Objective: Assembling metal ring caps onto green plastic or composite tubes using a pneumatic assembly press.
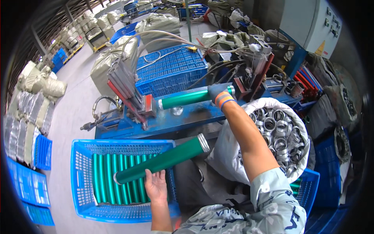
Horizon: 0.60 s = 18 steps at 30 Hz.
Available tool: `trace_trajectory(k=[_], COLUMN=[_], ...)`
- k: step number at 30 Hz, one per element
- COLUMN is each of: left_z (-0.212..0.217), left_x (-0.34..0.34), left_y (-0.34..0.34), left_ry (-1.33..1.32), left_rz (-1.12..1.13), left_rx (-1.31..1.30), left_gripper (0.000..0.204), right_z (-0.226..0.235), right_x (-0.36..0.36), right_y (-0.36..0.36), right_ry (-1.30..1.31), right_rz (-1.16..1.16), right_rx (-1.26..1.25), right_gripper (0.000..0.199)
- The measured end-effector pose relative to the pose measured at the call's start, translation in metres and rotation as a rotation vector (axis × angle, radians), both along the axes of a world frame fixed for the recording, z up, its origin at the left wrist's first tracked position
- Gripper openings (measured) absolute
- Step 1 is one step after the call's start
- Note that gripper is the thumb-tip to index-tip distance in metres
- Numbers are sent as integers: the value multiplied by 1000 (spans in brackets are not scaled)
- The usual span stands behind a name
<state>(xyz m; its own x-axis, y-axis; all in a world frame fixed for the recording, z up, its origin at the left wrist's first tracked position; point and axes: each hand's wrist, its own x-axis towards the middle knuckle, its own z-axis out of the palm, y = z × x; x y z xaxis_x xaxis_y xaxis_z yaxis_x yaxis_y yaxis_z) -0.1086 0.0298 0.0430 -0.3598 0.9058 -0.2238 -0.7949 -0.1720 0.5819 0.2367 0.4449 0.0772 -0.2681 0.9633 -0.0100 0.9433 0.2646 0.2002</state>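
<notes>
- The left hand [156, 185] was bare and grasped a green cylinder with a metal end cap [161, 160] from below, near its lower end; the cylinder lay tilted over the blue plastic crate [83, 183], its capped end pointing up and to the right.
- The crate held a row of further green cylinders [113, 177] lying side by side.
- The right hand [219, 94], in a grey glove with an orange-striped cuff, was clenched around the right end of a second green cylinder [187, 98]; that cylinder lay nearly level on the blue press machine [179, 117], its left end against the red clamp block [148, 105].
- Just right of the forearm stood a white sack [230, 144] full of metal rings [278, 134].
- Grey hoses [167, 39] ran over the machine; a blue perforated crate [171, 70] sat behind it.
</notes>
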Motion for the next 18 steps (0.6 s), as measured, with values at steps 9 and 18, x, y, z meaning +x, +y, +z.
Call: trace_trajectory(k=[9, 18], left_z=[6, -20], left_x=[35, 185], left_y=[81, 336], left_ry=[169, 138], left_rz=[-118, -207], left_rx=[32, -13], left_gripper=[54, 69], right_z=[188, 166], right_x=[41, 252], right_y=[-149, -386], right_ry=[860, 1939], right_rz=[390, 158], right_rx=[428, 545], right_gripper=[68, 63])
